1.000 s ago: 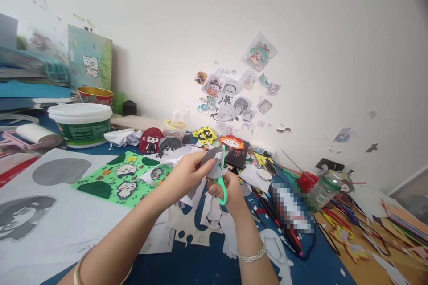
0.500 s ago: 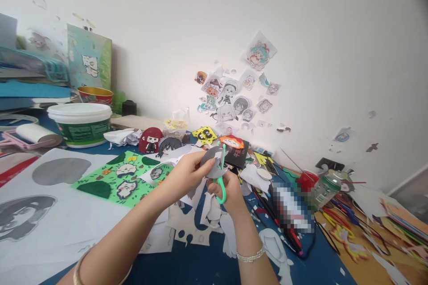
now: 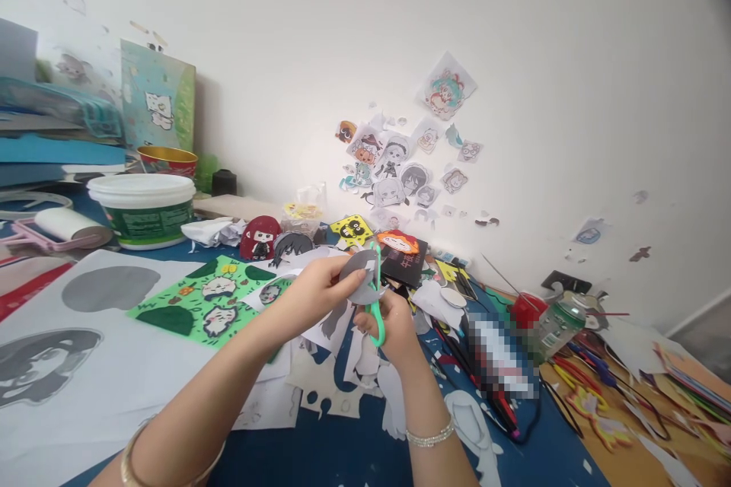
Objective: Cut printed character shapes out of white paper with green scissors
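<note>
My left hand [image 3: 328, 281] pinches a grey paper cutout [image 3: 357, 288] between thumb and fingers. Green-handled scissors [image 3: 377, 319] are gripped in my right hand [image 3: 397, 323], with the blades pointing up at the right edge of the cutout. Whether the blades are fully closed on the paper I cannot tell. Under both hands lie paper scraps [image 3: 327, 384] with holes cut in them. A green sheet with cartoon animals [image 3: 188, 308] lies left of my hands, and beside it is a white sheet [image 3: 34, 449] printed with a grey-haired figure.
A white-lidded tub [image 3: 142, 209] stands at the back left. Behind my hands are a red-haired paper figure [image 3: 261, 238] and a black card [image 3: 403, 268]. On the right are pens [image 3: 496, 403], a glass jar [image 3: 560, 323], a red cup [image 3: 528, 310] and stacked coloured paper [image 3: 700, 377].
The view has shifted slightly, so the surroundings sit a little further right. The grey cutout has turned a little against the scissors; both hands keep their hold.
</note>
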The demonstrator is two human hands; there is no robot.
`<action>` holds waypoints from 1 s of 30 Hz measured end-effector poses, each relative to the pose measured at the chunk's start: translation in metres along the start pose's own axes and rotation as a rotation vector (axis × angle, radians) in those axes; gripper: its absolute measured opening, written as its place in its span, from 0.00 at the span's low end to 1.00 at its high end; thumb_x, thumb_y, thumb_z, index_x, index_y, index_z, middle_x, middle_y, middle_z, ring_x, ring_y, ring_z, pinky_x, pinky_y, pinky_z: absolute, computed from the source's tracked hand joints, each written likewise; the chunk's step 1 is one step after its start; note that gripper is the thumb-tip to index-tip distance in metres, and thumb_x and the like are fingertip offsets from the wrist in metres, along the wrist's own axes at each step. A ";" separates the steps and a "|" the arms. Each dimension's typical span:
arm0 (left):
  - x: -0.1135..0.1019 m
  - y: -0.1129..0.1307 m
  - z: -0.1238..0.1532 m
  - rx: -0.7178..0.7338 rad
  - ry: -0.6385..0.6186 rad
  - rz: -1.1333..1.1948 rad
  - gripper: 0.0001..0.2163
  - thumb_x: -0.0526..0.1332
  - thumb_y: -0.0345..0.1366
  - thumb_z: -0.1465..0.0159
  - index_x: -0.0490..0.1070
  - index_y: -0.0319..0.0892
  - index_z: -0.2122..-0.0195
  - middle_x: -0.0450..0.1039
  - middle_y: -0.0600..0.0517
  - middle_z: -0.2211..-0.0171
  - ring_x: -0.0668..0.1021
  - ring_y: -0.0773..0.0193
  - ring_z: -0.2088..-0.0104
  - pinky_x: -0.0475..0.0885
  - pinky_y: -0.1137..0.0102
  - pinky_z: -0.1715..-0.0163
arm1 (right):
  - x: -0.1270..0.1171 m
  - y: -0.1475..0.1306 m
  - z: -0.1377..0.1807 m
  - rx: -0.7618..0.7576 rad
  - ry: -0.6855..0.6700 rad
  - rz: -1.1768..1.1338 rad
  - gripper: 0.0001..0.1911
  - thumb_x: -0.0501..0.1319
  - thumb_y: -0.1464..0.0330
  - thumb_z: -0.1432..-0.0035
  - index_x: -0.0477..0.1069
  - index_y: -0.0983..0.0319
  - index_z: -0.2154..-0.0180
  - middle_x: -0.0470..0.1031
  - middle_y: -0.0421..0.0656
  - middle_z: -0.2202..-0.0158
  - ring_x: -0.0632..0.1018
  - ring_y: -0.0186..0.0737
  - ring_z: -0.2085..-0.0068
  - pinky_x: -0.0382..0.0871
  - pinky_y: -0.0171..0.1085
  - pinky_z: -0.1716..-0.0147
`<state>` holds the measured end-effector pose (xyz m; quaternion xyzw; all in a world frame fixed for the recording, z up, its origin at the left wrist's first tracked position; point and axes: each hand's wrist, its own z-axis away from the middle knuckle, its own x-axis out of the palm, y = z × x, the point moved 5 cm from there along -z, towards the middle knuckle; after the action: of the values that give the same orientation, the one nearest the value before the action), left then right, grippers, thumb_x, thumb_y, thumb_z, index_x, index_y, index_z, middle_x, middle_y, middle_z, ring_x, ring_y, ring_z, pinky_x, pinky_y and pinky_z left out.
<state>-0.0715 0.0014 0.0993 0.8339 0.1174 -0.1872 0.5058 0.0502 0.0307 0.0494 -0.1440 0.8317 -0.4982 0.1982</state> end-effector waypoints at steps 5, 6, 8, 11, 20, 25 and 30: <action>0.002 0.002 -0.001 0.002 0.070 0.069 0.14 0.52 0.46 0.42 0.61 0.41 0.79 0.56 0.58 0.84 0.62 0.71 0.82 0.55 0.75 0.83 | -0.003 0.002 -0.002 0.002 0.043 0.033 0.21 0.63 0.53 0.57 0.66 0.64 0.71 0.62 0.37 0.80 0.63 0.32 0.79 0.58 0.32 0.80; 0.005 0.003 -0.001 -0.002 0.052 0.104 0.13 0.54 0.46 0.43 0.62 0.41 0.77 0.59 0.58 0.83 0.64 0.70 0.82 0.56 0.75 0.83 | -0.004 0.002 -0.003 0.002 0.063 0.051 0.21 0.62 0.52 0.57 0.66 0.64 0.72 0.63 0.37 0.81 0.63 0.32 0.79 0.58 0.32 0.80; 0.014 0.002 -0.002 -0.020 -0.018 0.183 0.12 0.55 0.45 0.44 0.64 0.41 0.73 0.65 0.56 0.81 0.68 0.67 0.80 0.60 0.74 0.81 | -0.006 0.002 -0.004 0.009 0.108 0.067 0.20 0.62 0.52 0.56 0.66 0.63 0.72 0.62 0.37 0.82 0.63 0.32 0.80 0.59 0.32 0.80; 0.019 -0.003 -0.003 -0.048 -0.004 0.220 0.11 0.53 0.45 0.43 0.64 0.41 0.73 0.68 0.55 0.80 0.71 0.65 0.79 0.64 0.73 0.79 | -0.007 0.003 -0.006 0.017 0.129 0.039 0.20 0.62 0.52 0.56 0.65 0.63 0.73 0.62 0.37 0.83 0.63 0.32 0.80 0.59 0.31 0.81; 0.007 -0.012 -0.006 -0.086 0.210 0.209 0.11 0.52 0.43 0.42 0.60 0.41 0.75 0.61 0.59 0.86 0.68 0.69 0.83 0.61 0.74 0.82 | 0.003 -0.004 -0.004 0.045 -0.010 -0.082 0.20 0.65 0.55 0.59 0.65 0.64 0.73 0.63 0.37 0.80 0.63 0.30 0.80 0.58 0.30 0.81; 0.002 -0.011 -0.006 -0.093 0.230 0.248 0.10 0.54 0.44 0.43 0.61 0.41 0.71 0.62 0.59 0.84 0.68 0.69 0.84 0.62 0.74 0.83 | 0.005 -0.003 -0.003 0.062 -0.071 -0.102 0.18 0.65 0.57 0.58 0.65 0.64 0.73 0.62 0.36 0.80 0.64 0.30 0.79 0.59 0.31 0.80; 0.004 -0.010 -0.006 -0.077 0.202 0.311 0.10 0.55 0.44 0.42 0.59 0.42 0.70 0.64 0.58 0.81 0.69 0.70 0.83 0.64 0.74 0.83 | 0.006 -0.001 -0.003 0.062 -0.094 -0.118 0.18 0.65 0.57 0.58 0.65 0.64 0.72 0.62 0.36 0.80 0.64 0.31 0.79 0.59 0.31 0.80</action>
<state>-0.0711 0.0113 0.0922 0.8366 0.0444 -0.0176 0.5458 0.0434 0.0293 0.0505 -0.2096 0.7957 -0.5272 0.2119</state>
